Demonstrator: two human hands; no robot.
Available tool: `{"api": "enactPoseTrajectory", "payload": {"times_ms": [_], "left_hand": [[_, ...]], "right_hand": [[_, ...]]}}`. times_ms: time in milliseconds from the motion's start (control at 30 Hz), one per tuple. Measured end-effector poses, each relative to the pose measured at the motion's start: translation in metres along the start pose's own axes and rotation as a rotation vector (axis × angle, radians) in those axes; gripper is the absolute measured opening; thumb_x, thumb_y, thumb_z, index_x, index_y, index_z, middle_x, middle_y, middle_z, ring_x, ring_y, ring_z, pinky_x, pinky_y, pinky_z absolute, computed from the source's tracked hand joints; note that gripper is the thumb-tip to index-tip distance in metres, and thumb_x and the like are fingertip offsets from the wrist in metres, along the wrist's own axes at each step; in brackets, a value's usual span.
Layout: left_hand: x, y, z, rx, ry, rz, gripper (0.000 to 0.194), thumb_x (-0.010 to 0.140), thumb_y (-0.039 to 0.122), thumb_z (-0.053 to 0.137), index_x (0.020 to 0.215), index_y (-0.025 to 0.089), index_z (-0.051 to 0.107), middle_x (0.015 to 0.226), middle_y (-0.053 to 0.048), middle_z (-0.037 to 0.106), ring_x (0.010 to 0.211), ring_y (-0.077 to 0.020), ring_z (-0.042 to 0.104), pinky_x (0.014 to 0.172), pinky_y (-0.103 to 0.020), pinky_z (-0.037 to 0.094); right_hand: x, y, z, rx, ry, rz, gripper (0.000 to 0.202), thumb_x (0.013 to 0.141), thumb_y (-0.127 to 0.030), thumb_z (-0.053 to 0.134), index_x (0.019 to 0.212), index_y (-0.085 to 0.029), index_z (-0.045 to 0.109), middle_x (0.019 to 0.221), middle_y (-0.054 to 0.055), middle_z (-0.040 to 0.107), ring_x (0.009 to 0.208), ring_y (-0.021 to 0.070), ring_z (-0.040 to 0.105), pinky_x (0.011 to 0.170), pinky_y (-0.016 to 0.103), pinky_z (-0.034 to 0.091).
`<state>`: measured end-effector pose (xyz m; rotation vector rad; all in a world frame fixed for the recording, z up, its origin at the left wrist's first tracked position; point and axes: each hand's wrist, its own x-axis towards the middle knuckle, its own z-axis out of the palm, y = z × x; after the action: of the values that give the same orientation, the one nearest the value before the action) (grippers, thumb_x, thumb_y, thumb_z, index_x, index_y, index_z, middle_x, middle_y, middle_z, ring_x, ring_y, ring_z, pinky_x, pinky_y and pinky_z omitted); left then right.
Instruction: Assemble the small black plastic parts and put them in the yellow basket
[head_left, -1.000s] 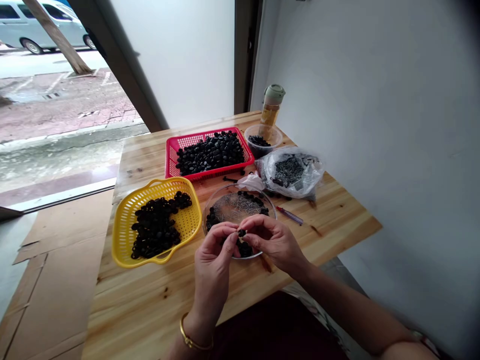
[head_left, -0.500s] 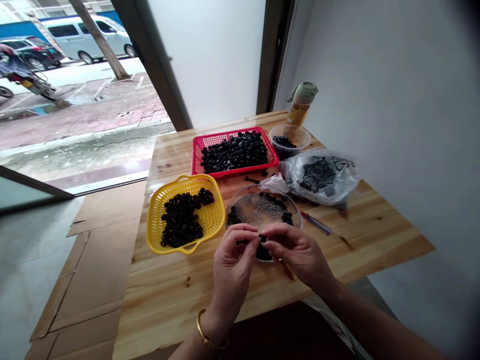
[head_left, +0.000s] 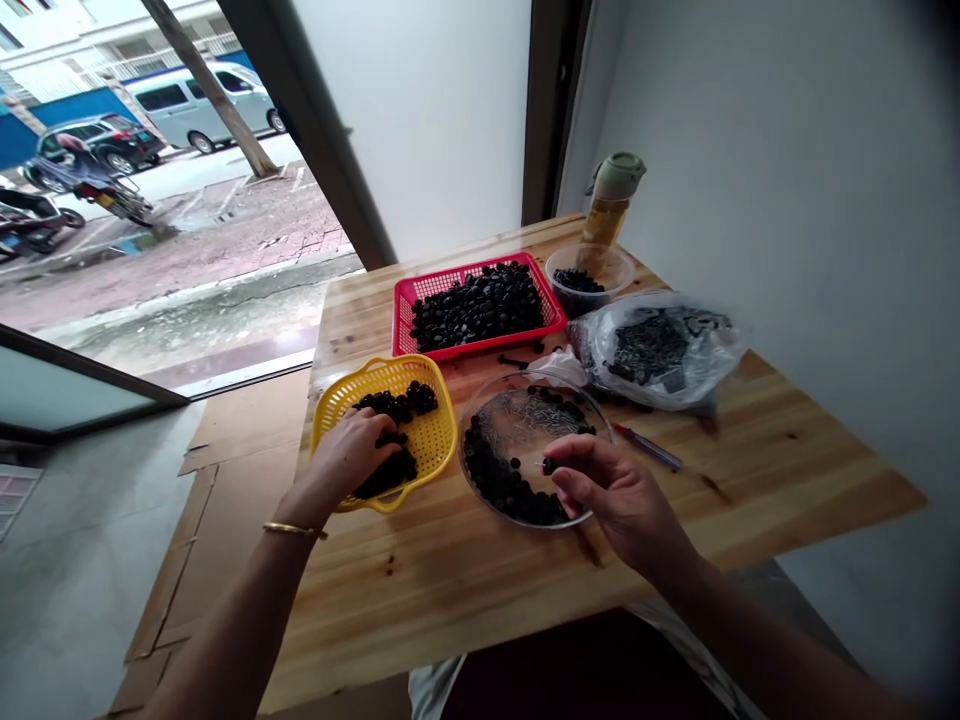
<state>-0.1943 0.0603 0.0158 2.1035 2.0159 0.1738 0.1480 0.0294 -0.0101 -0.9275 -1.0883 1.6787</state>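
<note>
Right hand (head_left: 626, 500): its grip is pinched tight on one small black bit (head_left: 549, 466), with a shiny tip poking out, over the round tray (head_left: 529, 440).
Left hand (head_left: 346, 452): it reaches into the yellow basket (head_left: 435, 440), fingers at the black pile (head_left: 391, 474); I can't tell if its grip has anything.
Black bit: it could drop, because just the fingertips hold it.
Shiny tip: it could poke a finger, as it looks thin and hard.
Yellow basket: it could slide if the left wrist bumps its side.
Round tray: a knock could mix up the loose bits and pins (head_left: 501, 425).
Hands: two.
Baskets: two, one yellow, one red (head_left: 484, 352).
Round tray, tub (head_left: 628, 280), bag (head_left: 697, 365), bottle (head_left: 611, 205): one each.
Loose bits and pins: too many to count.
</note>
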Motion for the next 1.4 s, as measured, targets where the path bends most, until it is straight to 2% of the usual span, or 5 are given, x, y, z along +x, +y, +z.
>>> {"api": "enactPoseTrajectory", "payload": {"times_ms": [300, 500, 667, 1100, 1400], "left_hand": [[-0.023, 0.04, -0.009, -0.138, 0.135, -0.005, 0.018, 0.087, 0.031, 0.065, 0.099, 0.021, 0.075, 0.086, -0.007, 0.072, 0.077, -0.0245, 0.064, 0.071, -0.035, 0.051], [-0.06, 0.116, 0.016, -1.211, 0.187, 0.037, 0.017, 0.08, 0.029, 0.084, 0.093, 0.021, 0.077, 0.094, -0.006, 0.072, 0.076, -0.0167, 0.065, 0.065, -0.025, 0.055], [-0.066, 0.153, 0.053, -1.57, 0.145, -0.102, 0.02, 0.081, 0.03, 0.086, 0.097, 0.021, 0.079, 0.083, -0.002, 0.07, 0.059, -0.0092, 0.056, 0.057, -0.021, 0.051], [-0.07, 0.172, 0.066, -1.681, 0.162, -0.18, 0.027, 0.077, 0.032, 0.089, 0.101, 0.022, 0.082, 0.086, -0.004, 0.076, 0.062, -0.0104, 0.062, 0.065, -0.024, 0.057], [-0.074, 0.171, 0.074, -1.869, 0.176, -0.193, 0.025, 0.075, 0.036, 0.092, 0.094, 0.023, 0.084, 0.081, -0.006, 0.078, 0.063, -0.0133, 0.066, 0.054, -0.021, 0.053]], "right_hand": [[-0.002, -0.002, 0.0, 0.008, -0.069, -0.002, 0.03, 0.082, -0.043, 0.084, 0.1, -0.021, 0.075, 0.068, -0.003, 0.06, 0.053, 0.0093, 0.052, 0.049, 0.022, 0.042], [-0.001, 0.0, 0.009, 0.043, -0.137, -0.021, 0.027, 0.082, -0.041, 0.085, 0.098, -0.021, 0.075, 0.067, -0.003, 0.06, 0.053, 0.0094, 0.052, 0.05, 0.022, 0.042], [0.0, 0.002, 0.004, 0.076, -0.111, -0.009, 0.03, 0.079, -0.042, 0.087, 0.097, -0.021, 0.076, 0.065, -0.004, 0.06, 0.053, 0.0092, 0.052, 0.05, 0.022, 0.042], [-0.008, 0.001, -0.004, 0.01, -0.059, 0.0, 0.035, 0.08, -0.048, 0.085, 0.098, -0.019, 0.074, 0.071, -0.001, 0.066, 0.056, 0.0101, 0.053, 0.052, 0.022, 0.044], [-0.016, -0.029, 0.006, -0.547, -0.064, -0.414, 0.008, 0.092, -0.021, 0.069, 0.099, -0.02, 0.074, 0.087, 0.005, 0.074, 0.074, 0.0162, 0.067, 0.065, 0.027, 0.053]]}}
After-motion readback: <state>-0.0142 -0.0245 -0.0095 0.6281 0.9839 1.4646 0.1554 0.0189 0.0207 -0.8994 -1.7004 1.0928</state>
